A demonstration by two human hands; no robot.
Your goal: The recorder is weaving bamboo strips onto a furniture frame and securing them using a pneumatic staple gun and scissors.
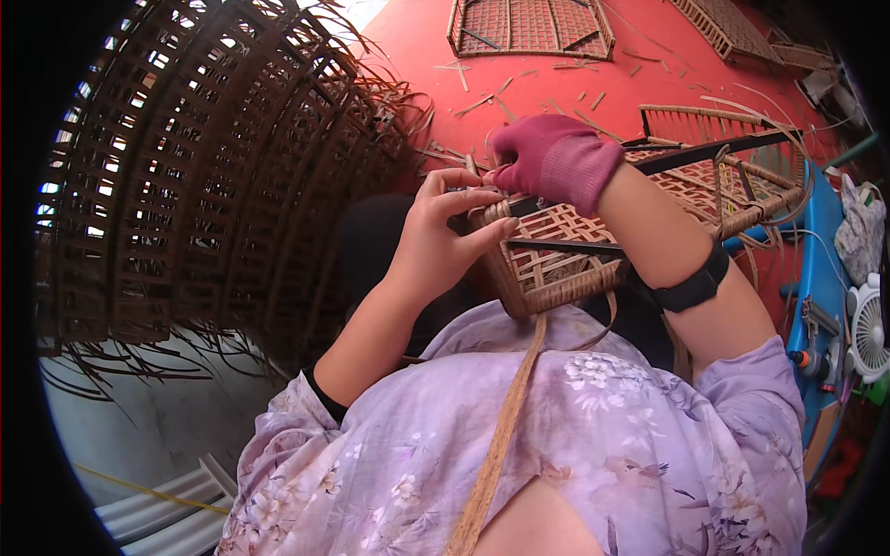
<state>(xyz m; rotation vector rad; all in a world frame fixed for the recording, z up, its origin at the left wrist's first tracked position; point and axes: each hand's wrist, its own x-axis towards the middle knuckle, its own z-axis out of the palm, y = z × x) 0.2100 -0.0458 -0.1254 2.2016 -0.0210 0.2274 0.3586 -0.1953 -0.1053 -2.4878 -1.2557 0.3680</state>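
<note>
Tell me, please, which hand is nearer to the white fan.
Right. The gloved right hand is at the woven frame, left of the white fan; the bare left hand is at the same frame, but farther left.

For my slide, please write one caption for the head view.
Bare left hand and maroon-gloved right hand together at the edge of a woven frame.

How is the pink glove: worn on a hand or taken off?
Worn: the pink glove is on the right hand, its ribbed cuff toward the forearm.
</note>
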